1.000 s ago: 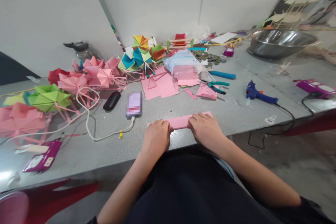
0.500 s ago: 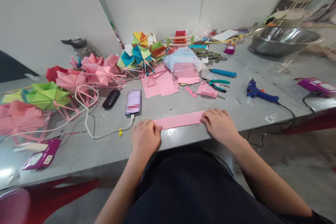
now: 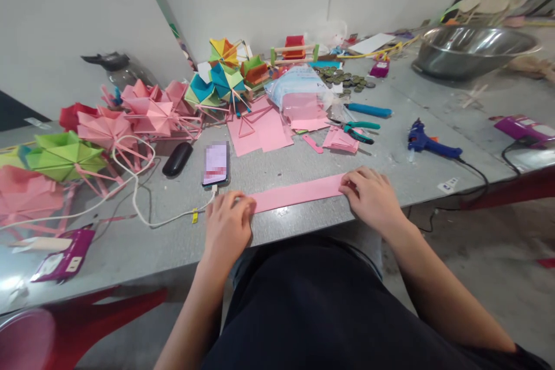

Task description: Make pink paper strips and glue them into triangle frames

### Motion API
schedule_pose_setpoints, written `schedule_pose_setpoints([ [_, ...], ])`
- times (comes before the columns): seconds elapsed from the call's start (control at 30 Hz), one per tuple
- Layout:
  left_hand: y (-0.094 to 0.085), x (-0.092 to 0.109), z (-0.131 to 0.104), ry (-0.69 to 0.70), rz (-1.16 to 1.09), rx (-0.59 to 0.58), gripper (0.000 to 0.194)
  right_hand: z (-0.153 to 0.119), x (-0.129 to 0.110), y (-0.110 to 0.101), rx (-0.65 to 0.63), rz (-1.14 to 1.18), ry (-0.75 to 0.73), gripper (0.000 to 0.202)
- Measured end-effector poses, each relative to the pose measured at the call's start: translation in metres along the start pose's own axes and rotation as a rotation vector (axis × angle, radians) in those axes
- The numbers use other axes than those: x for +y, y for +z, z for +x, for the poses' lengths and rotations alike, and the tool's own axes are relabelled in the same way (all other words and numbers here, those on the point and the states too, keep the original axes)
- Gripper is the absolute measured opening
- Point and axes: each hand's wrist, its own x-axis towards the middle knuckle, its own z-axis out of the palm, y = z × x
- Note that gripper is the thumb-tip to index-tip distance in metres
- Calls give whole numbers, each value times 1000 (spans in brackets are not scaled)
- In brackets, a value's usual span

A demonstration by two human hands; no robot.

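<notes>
A long folded strip of pink paper (image 3: 297, 192) lies on the grey table close to its front edge, slightly tilted up to the right. Its left end is pinched by my left hand (image 3: 229, 219), fingers curled with the thumb against the paper. At the strip's right end, my right hand (image 3: 370, 195) has its thumb and fingers closed on the paper. A phone (image 3: 215, 163) with a white cable lies just beyond my left hand. Pink sheets (image 3: 260, 130) and a stack of small pink pieces (image 3: 340, 140) lie farther back.
Folded paper umbrellas (image 3: 71, 156) stand at the left, near a black case (image 3: 177, 159). Pliers (image 3: 359, 131) lie past the strip. A blue glue gun (image 3: 433, 143) with a cord and a metal bowl (image 3: 472, 55) are at the right.
Both hands have moved slightly apart, toward the ends of the strip. More of the pink strip shows between them. The camera view has shifted a little.
</notes>
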Motion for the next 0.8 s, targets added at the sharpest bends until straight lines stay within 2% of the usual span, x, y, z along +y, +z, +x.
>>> schedule_pose_setpoints([
  [0.1,9,8,-2,319,-64,-66,45,0,-6,0,4,-19,-39,16],
  [0.17,16,19,-4,416,-79,-117,53,-1,-8,-1,2,-28,-46,18],
  [0.3,22,39,-10,370,-68,-152,53,0,-10,-4,-23,-80,-35,18],
  [0.4,20,44,-12,366,-72,-198,77,3,-18,-9,-62,-161,-30,19],
  [0.47,18,43,-12,387,-66,-226,86,2,-31,-9,-75,-191,-64,22],
  [0.57,18,38,-11,426,-60,-231,92,-8,-62,-4,-72,-117,-237,26],
  [0.67,21,33,-11,461,-66,-217,83,-24,-95,9,-109,17,-480,37],
  [0.73,23,31,-11,470,-64,-213,80,-33,-109,16,-134,71,-523,53],
  [0.8,24,30,-12,470,-54,-208,80,-38,-112,20,-160,100,-514,64],
])
